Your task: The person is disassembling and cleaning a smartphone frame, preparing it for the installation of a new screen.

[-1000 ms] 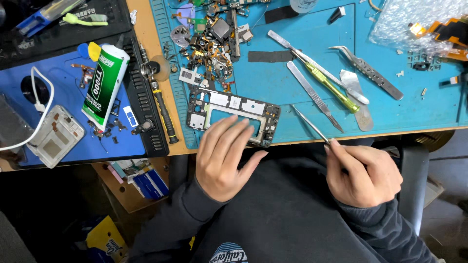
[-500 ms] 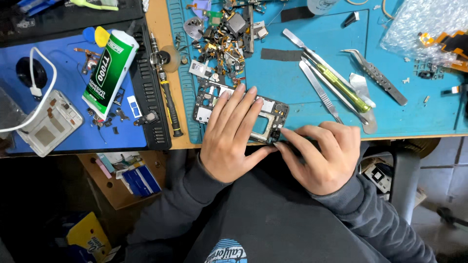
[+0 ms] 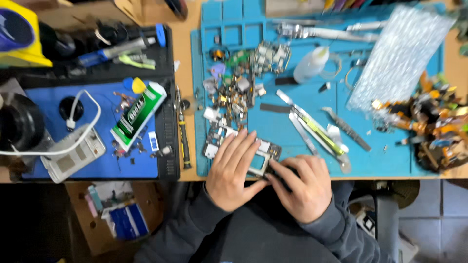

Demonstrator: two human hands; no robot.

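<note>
While the left hand (image 3: 233,171) lies flat with fingers spread over the phone frame (image 3: 265,155), pinning it to the blue mat (image 3: 390,146) at the near edge of the bench, the right hand (image 3: 303,186) closes in from the other side, its fingers curled at the frame's near right corner. It seems to grip something dark there, though I cannot tell what. The two hands touch, so the frame likely cannot slide while that corner is worked.

Just beyond the right hand, several slim tools (image 3: 312,129) lie side by side within reach, one with a yellow-green handle, and tweezers (image 3: 347,128) lie beside them. A heap of small parts (image 3: 234,92) sits above the frame, gathered on the mat rather than scattered. A small white bottle (image 3: 311,64) stands farther back, and a sheet of bubble wrap (image 3: 399,56) lies at the far right.

Left of the mat a screwdriver (image 3: 184,136) lies on bare wood. On the darker blue pad (image 3: 92,141) lies a long tube (image 3: 138,116), green and white with dark lettering and a yellow cap, set at a slant. Under the bench sits an open carton (image 3: 105,219) holding blue packets.
</note>
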